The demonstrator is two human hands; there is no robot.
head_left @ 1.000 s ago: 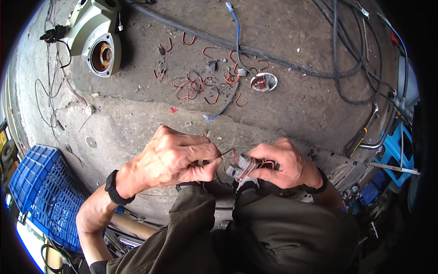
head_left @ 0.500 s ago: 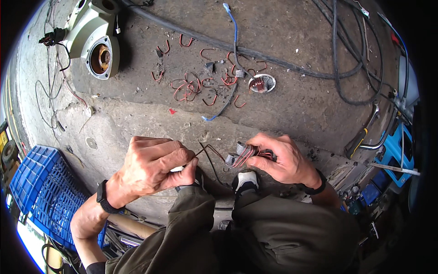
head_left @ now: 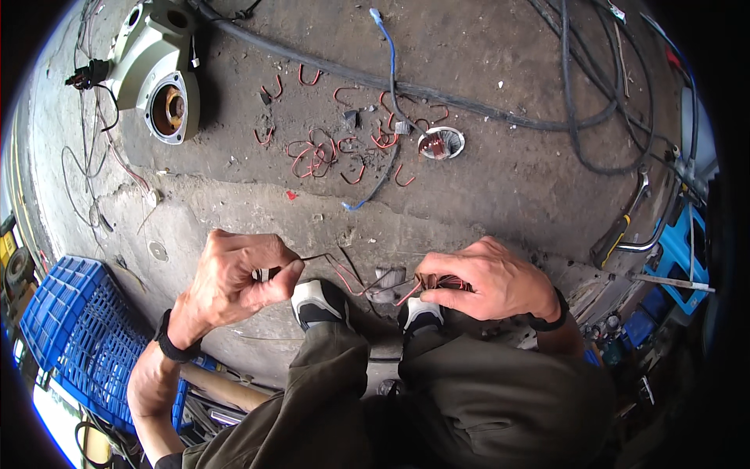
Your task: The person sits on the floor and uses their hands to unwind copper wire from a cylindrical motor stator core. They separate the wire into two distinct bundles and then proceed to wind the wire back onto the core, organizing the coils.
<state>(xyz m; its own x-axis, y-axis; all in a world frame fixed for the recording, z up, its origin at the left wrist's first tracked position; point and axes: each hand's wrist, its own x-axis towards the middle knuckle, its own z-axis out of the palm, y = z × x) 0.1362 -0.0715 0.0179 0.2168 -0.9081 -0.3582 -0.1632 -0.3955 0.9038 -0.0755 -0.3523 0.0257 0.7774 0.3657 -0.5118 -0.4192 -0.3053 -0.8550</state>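
Note:
My left hand is closed, pinching the end of a thin, bent copper wire between thumb and fingers. The wire runs in kinks across the gap toward my right hand. That hand is closed around a bundle of reddish copper wire, whose far side its fingers hide. Grey scraps, perhaps insulation, show just left of the bundle, above my shoes. On the ground ahead lie several loose bent copper wires and a round metal ring part with copper windings.
A pale green motor housing stands at the far left. Behind the wire pieces runs a thick black cable, with a blue-ended lead across it. A blue plastic basket sits at left. At right are a wrench and a blue case.
My left hand has moved left and a little down, and a longer stretch of wire shows between the hands. The right hand's grip on the bundle looks lower and flatter.

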